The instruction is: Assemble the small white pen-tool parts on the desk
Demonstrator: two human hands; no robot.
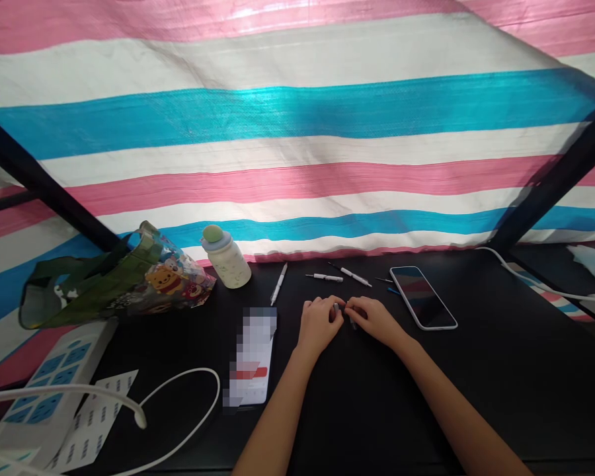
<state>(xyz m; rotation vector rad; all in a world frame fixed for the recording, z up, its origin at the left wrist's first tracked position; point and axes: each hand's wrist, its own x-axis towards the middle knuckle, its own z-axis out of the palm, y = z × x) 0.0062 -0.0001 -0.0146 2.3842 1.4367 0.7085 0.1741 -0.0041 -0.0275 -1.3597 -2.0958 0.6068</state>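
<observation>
While left hand pinches grey piece between thumb and fingers, right hand pinches dark piece just beside it, both low over black table; pieces mostly hidden by fingers. Beyond hands, two pens lie near each other; third pen lies farther left. Dark-screened phone right of hands, lit phone left. Farther left: bottle upright, bag, power strip, cable. Striped sheet behind.

Pens ahead, gap between forearms
</observation>
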